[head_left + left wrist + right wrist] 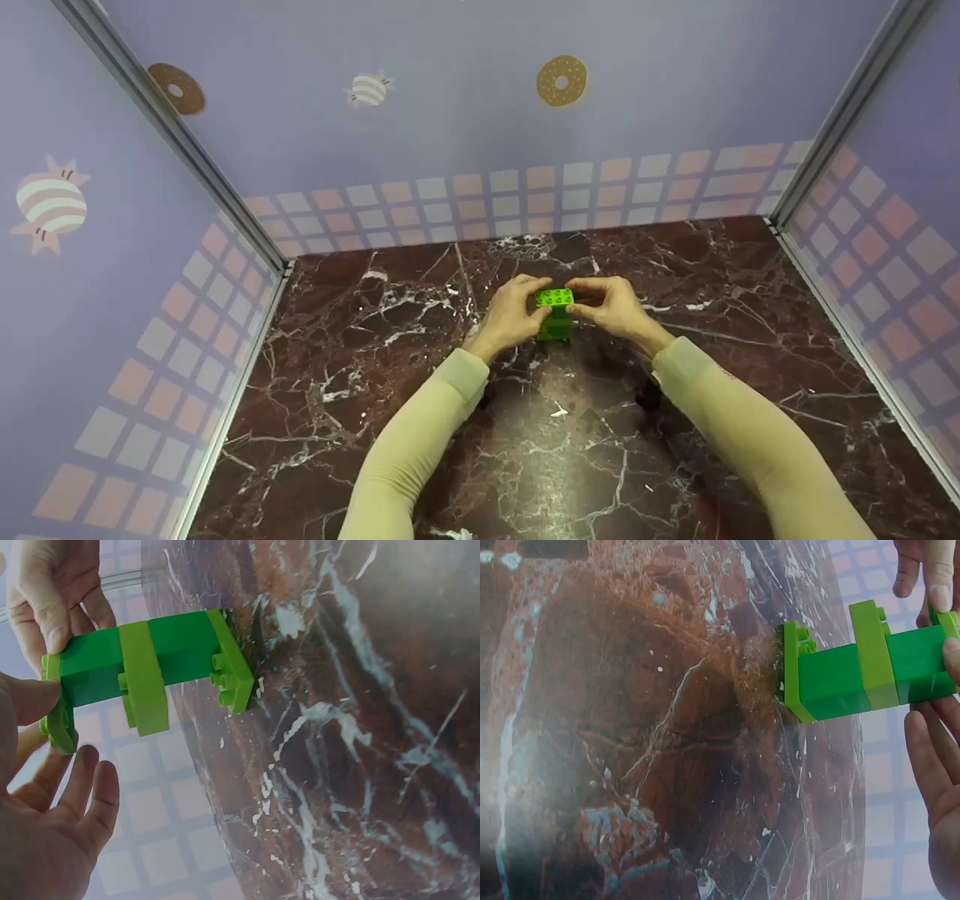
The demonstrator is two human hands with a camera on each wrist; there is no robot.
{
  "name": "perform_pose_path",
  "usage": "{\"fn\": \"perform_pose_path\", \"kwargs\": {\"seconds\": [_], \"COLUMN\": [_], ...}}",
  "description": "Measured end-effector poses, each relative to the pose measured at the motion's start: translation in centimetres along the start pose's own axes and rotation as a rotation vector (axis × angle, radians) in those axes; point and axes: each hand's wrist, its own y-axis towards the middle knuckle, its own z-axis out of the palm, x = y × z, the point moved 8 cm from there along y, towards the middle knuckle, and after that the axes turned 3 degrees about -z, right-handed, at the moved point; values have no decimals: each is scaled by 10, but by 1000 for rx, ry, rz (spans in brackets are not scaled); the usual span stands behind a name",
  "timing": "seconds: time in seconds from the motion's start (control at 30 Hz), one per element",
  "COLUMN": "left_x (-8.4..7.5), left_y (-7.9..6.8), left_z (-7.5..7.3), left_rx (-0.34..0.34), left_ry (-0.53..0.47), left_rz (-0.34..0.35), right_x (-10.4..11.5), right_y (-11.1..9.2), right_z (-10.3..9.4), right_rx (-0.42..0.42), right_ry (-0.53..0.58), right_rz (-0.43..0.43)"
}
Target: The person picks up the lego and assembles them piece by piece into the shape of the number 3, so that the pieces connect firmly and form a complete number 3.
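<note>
A stack of toy building blocks (pixel 556 330) stands upright on the marbled surface, alternating light green and dark green. Its lowest piece is a thin light green plate (pixel 233 675); a light green brick (pixel 873 660) sits mid-stack between dark green bricks (pixel 184 647) and juts out past them. On top lies a studded light green plate (pixel 555 298). My left hand (pixel 513 315) pinches this top plate from the left, thumb at the near side. From the right, my right hand (pixel 613 306) pinches the same plate between thumb and forefinger.
Dark red marbled tabletop (pixel 360 420) with white veins lies under the stack. Lilac panels with printed tiles, doughnuts and sweets form a back wall (pixel 465 112) and side walls, joined by grey metal corner posts (pixel 840 112).
</note>
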Motion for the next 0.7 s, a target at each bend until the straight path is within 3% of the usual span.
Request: {"fn": "perform_pose_path", "kwargs": {"seconds": [0.2,0.5,0.7], "left_x": [16,45,67], "left_y": [-10,-26,-25], "left_z": [8,32,50], "left_rx": [-34,-21,-82], "left_ry": [-78,-353,-340], "left_rz": [-93,-314,-313], "right_x": [-7,-25,-30], "right_y": [-4,-14,-17], "right_z": [1,10,16], "right_rx": [21,21,2], "right_ry": [3,-3,-43], "right_rz": [20,95,118]}}
